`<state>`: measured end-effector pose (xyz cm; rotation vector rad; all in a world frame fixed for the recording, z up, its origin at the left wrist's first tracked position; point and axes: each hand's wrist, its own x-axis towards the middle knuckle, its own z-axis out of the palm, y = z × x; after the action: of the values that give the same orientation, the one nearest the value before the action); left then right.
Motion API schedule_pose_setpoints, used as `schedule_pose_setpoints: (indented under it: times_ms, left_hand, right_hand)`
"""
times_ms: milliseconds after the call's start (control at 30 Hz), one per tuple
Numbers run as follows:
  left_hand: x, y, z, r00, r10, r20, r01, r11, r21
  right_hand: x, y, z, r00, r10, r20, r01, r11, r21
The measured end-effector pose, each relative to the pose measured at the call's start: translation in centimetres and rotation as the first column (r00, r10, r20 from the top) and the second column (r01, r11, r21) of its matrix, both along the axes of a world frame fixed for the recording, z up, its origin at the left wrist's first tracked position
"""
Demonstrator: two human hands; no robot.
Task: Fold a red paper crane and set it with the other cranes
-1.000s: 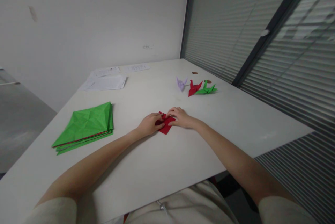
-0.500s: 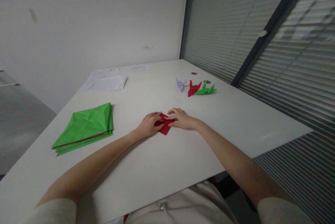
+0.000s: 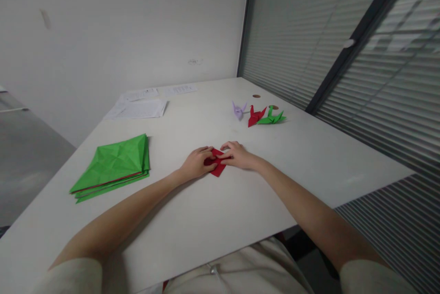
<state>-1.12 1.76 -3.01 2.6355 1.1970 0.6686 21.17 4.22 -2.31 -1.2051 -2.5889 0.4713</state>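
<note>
A small folded red paper [image 3: 217, 169] lies flat on the white table [image 3: 213, 220] in front of me. My left hand [image 3: 196, 163] rests on its left side, fingers curled and pressing down on the paper. On the paper's right side is my right hand [image 3: 237, 155], with the fingertips pressed onto the paper close to the left hand's fingers. Both hands hide most of the sheet.
A stack of green square papers [image 3: 113, 165] with a red sheet among them lies at the left. Three folded paper cranes, purple [image 3: 238, 110], red [image 3: 255, 116] and green [image 3: 272, 118], stand at the far right. White printed sheets [image 3: 140, 107] lie at the back.
The red paper's far corner, showing beyond my fingers a second ago, is now mostly covered. My fingertips have drawn closer together on it. Both forearms have stayed in place.
</note>
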Motion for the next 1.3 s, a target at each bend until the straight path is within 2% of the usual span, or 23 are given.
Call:
schedule_pose_setpoints:
  times_ms: [133,233,367,567,800,1000,1133,1300]
  left_hand:
    - [-0.2,0.1,-0.2,1.0,-0.003,-0.012,0.003,1.0,-0.004]
    - [-0.2,-0.1,-0.2,0.997,-0.056,-0.056,0.059,0.996,0.06]
    - [0.4,-1.4,0.2,0.992,-0.037,-0.12,0.059,0.981,0.184]
    - [1.4,-3.3,1.3,0.973,0.001,-0.231,0.043,0.981,0.188]
    - [0.9,-2.6,1.3,0.953,0.007,-0.302,0.056,0.978,0.201]
    - [0.2,-2.0,0.7,0.936,0.007,-0.351,0.087,0.964,0.252]
    - [0.1,-1.9,0.7,0.945,0.0,-0.327,0.087,0.964,0.253]
    - [0.4,-2.2,0.8,0.972,0.001,-0.234,0.058,0.968,0.244]
  right_hand:
    - [0.2,-0.2,0.5,0.999,0.003,0.042,-0.001,0.999,-0.045]
    - [0.2,-0.3,0.8,0.998,-0.015,0.062,0.018,0.999,-0.044]
    - [0.1,-0.3,0.7,0.998,-0.033,0.059,0.034,0.999,-0.021]
    - [-0.3,-0.4,0.2,0.997,-0.069,-0.016,0.07,0.996,0.047]
    - [-0.2,-0.1,-0.1,0.99,-0.002,-0.144,0.013,0.997,0.072]
    - [0.1,-0.2,0.1,0.992,0.044,-0.122,-0.037,0.998,0.055]
    - [0.0,-0.5,0.5,0.988,0.079,-0.134,-0.056,0.984,0.166]
    - [-0.4,-0.5,0.7,0.979,0.179,-0.094,-0.139,0.933,0.332]
